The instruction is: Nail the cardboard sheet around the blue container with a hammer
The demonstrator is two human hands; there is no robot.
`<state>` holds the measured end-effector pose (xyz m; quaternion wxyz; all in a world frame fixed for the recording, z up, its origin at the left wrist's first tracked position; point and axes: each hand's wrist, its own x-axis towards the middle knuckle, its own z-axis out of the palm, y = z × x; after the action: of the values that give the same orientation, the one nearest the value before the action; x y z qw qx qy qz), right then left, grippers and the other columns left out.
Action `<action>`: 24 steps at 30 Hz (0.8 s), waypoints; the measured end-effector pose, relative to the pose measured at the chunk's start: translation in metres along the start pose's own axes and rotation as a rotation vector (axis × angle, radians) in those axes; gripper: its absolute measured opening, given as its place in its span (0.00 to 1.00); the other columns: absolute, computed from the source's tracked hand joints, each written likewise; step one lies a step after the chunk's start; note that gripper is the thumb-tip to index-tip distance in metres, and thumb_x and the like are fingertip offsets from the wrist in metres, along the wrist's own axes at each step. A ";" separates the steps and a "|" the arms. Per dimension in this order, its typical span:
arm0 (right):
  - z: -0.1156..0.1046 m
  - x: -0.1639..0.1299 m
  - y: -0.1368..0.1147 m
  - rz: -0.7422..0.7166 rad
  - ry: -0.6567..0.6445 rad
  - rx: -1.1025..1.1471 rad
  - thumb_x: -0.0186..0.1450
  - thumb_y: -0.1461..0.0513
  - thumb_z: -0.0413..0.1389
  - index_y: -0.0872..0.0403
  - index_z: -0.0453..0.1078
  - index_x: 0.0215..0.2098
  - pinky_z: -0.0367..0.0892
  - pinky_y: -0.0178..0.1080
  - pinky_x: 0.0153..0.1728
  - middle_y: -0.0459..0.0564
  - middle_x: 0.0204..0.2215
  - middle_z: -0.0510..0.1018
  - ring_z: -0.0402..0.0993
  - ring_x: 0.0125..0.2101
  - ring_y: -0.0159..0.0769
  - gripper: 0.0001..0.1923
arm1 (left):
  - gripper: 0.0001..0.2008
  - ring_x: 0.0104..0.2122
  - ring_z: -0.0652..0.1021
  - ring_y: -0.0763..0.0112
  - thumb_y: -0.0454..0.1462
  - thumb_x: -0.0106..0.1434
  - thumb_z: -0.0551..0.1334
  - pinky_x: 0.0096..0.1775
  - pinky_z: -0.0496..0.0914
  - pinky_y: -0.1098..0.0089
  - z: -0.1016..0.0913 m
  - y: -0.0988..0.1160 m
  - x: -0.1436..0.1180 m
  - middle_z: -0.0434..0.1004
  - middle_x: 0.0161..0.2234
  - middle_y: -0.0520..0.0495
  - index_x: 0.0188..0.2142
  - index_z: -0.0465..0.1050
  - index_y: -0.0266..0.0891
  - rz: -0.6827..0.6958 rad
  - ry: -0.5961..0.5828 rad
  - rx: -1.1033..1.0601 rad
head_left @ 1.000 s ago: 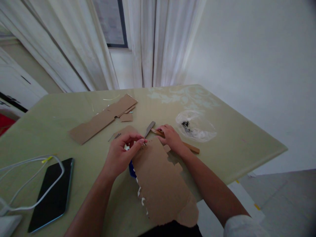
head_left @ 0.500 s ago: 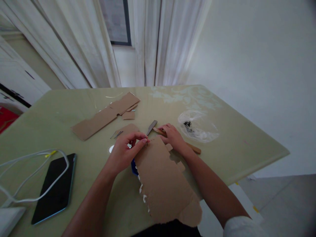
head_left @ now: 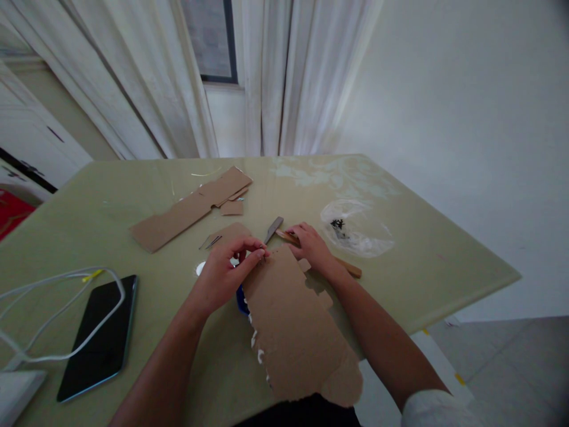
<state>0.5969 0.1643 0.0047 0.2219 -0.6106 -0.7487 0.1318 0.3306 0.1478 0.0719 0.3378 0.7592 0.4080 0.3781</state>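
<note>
From the head camera, the left hand pinched something small, too small to name, between thumb and fingertips at the far corner of the large cardboard, which lay on the table with its near end hanging over the edge. The right hand lay loosely curled over the wooden handle of a hammer, touching it; whether it gripped the handle could not be told. The hammer's metal head pointed toward the left fingertips. The step in hand looked like setting a small pin into the cardboard corner; the next move would seem to call for keeping that pinch steady and upright while the hammer was lifted. Counted: one large cardboard under the hands, one long cardboard strip farther off with two small scraps beside it, one hammer, one clear bag holding dark bits, one phone with one white cable looped across it, and two hands.
</note>
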 end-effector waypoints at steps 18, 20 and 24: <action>0.001 0.001 0.002 -0.012 0.002 -0.012 0.69 0.62 0.65 0.53 0.75 0.54 0.66 0.45 0.53 0.55 0.48 0.76 0.72 0.49 0.45 0.15 | 0.10 0.30 0.76 0.68 0.44 0.71 0.66 0.31 0.70 0.70 0.001 0.001 -0.001 0.85 0.34 0.50 0.41 0.85 0.45 0.000 -0.010 -0.010; 0.000 0.001 0.001 -0.010 -0.008 -0.015 0.69 0.62 0.65 0.53 0.75 0.54 0.66 0.45 0.53 0.56 0.48 0.76 0.72 0.50 0.45 0.15 | 0.10 0.30 0.77 0.68 0.44 0.71 0.66 0.32 0.70 0.70 0.001 0.002 -0.001 0.85 0.34 0.50 0.41 0.85 0.44 0.002 -0.005 -0.012; 0.000 0.000 0.001 -0.008 -0.014 -0.010 0.69 0.61 0.65 0.53 0.75 0.54 0.66 0.45 0.53 0.56 0.49 0.76 0.71 0.50 0.46 0.15 | 0.09 0.31 0.77 0.68 0.44 0.71 0.66 0.32 0.70 0.70 0.001 0.001 -0.001 0.85 0.34 0.50 0.41 0.85 0.44 0.018 -0.012 -0.001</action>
<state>0.5983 0.1647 0.0044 0.2142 -0.6077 -0.7533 0.1317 0.3311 0.1464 0.0718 0.3372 0.7649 0.3990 0.3769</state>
